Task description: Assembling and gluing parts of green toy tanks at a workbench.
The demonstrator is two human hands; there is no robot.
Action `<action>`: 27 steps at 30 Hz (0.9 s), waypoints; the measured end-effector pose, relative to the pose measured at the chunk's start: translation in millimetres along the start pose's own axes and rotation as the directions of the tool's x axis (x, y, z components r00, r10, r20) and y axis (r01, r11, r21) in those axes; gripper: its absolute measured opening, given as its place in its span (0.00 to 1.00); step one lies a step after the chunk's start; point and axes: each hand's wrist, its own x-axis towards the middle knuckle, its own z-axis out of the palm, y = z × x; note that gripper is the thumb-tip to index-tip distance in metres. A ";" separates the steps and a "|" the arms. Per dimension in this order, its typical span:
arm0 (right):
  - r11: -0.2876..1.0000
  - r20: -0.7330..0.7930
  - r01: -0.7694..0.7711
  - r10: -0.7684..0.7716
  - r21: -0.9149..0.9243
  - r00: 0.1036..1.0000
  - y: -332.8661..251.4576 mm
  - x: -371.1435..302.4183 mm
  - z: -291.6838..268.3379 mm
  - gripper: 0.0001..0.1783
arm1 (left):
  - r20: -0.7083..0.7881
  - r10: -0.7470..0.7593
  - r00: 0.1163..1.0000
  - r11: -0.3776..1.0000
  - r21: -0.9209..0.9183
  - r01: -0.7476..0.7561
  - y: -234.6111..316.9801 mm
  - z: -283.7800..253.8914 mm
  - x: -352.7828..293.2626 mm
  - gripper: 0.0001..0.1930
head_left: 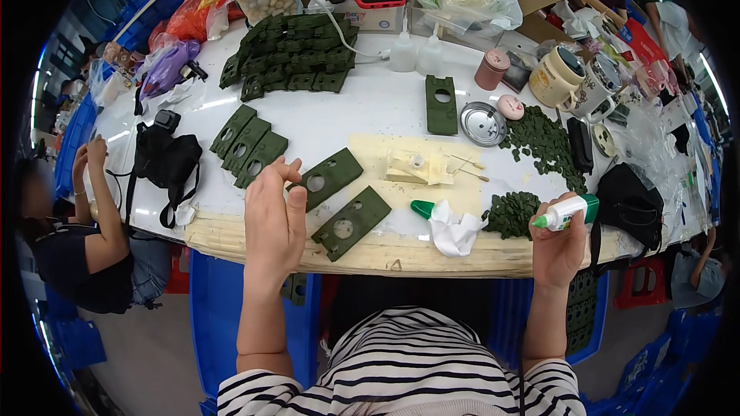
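Note:
My right hand (558,253) is wrapped round a small white glue bottle (567,213) with a green nozzle and green base, held tilted with the nozzle pointing left. My left hand (274,219) is raised at the table's front edge, thumb and fingers apart and slightly bent, with nothing visible in it. Beside it lie two dark green plates, the farther plate (338,173) and the nearer plate (362,229), each with a round hole. A green cap (422,208) sits next to a crumpled white tissue (456,233). Small dark green pieces (512,216) are heaped near my right hand.
Cotton swabs (467,162) lie on a taped block (412,166). Stacked green parts (297,50), squeeze bottles (402,52), a metal lid (483,124) and mugs (555,77) stand farther back. A black bag (628,204) is at right; another person (77,239) sits at left.

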 end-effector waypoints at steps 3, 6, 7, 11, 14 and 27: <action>1.000 0.024 -0.006 0.006 0.012 1.000 3.9 1.1 2.5 0.16 | 0.094 -0.066 0.993 0.997 0.044 0.062 -14.8 0.2 -1.8 0.24; 1.000 0.032 -0.006 0.006 -0.019 0.999 4.9 2.0 7.7 0.16 | 0.168 -0.118 0.979 0.993 0.032 0.115 -13.5 -3.6 -8.1 0.24; 1.000 0.044 -0.007 0.008 -0.028 0.999 5.2 2.3 7.1 0.16 | 0.105 -0.078 0.991 0.995 0.062 0.071 -14.4 -3.9 -5.8 0.23; 0.998 0.035 0.014 -0.012 -0.069 0.999 5.1 0.8 2.0 0.16 | -0.064 0.092 0.994 0.946 0.317 -0.068 -36.3 -9.5 10.2 0.26; 0.999 0.010 0.012 -0.012 -0.047 1.000 5.5 0.3 3.9 0.15 | 0.004 -0.062 0.998 0.845 0.533 0.051 -62.6 -20.0 20.2 0.36; 0.997 -0.017 -0.005 0.003 -0.083 1.000 -0.3 5.2 17.6 0.16 | -0.181 0.147 0.972 0.966 0.238 -0.102 -71.5 -24.0 127.0 0.28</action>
